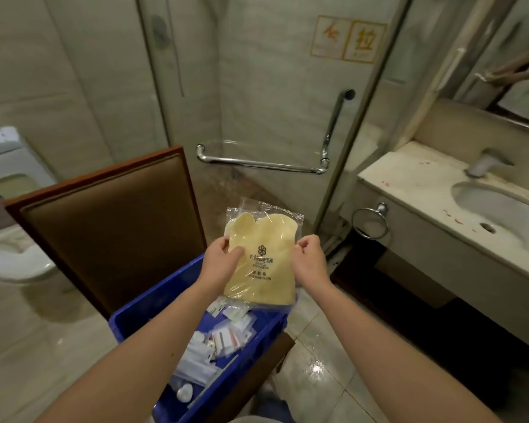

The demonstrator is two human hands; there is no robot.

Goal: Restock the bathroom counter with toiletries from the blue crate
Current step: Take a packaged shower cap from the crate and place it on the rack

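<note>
Hands hold a clear-wrapped yellow shoe-shine cloth packet (261, 257) above the blue crate (153, 303).

Left hand (219, 264) pinches the packet's left edge, thumb across the printed front and fingers behind; right hand (310, 259) nips the right edge between thumb and fingertips, so both grips are closed on it. The packet hangs upright, its lower edge just over the crate's far end. Inside the crate lie small white sachets and bottles (217, 340). The crate rests on a brown padded chair (110, 221). To the right stands the marble bench (409, 172) with its sink (501, 215) and tap (483, 163), well apart from the packet. A glass shower door (272, 102) stands behind.
</note>
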